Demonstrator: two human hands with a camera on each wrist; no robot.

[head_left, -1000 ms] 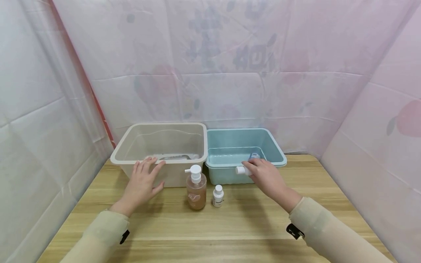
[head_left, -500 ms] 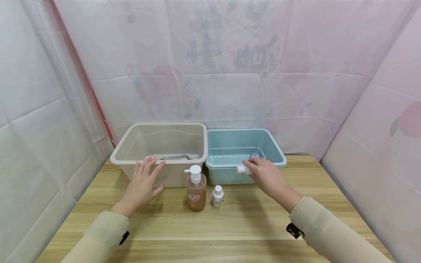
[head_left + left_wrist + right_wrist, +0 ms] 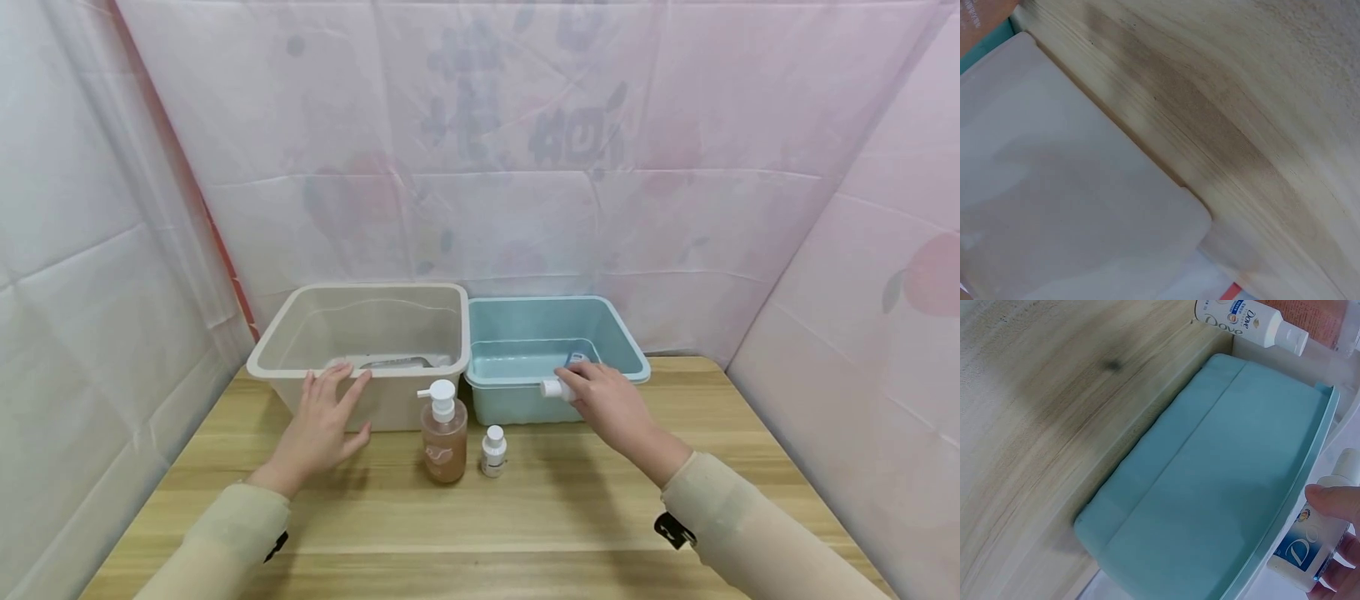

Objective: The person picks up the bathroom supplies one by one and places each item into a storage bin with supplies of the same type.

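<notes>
My right hand (image 3: 609, 402) grips a small white bottle with a blue label (image 3: 1311, 540) and holds it on its side over the front rim of the light blue bin (image 3: 525, 379); the white cap (image 3: 551, 387) points left. The thumb shows at its cap end in the right wrist view. My left hand (image 3: 322, 417) rests flat, fingers straight, against the front wall of the beige bin (image 3: 277, 358). The left wrist view shows only that beige bin's wall (image 3: 1066, 206) and the wooden table (image 3: 1241, 125).
A pump bottle of orange liquid (image 3: 442, 437) and a small white Dove bottle (image 3: 493, 451) stand on the wooden table (image 3: 480, 517) in front of the two bins. Something pale lies in the beige bin (image 3: 393, 361). Pink-white sheeting (image 3: 525, 167) walls in the back and sides.
Both hands have kept their places; the right hand with the bottle has edged slightly up and left over the blue bin's rim. The head view has shifted a little.
</notes>
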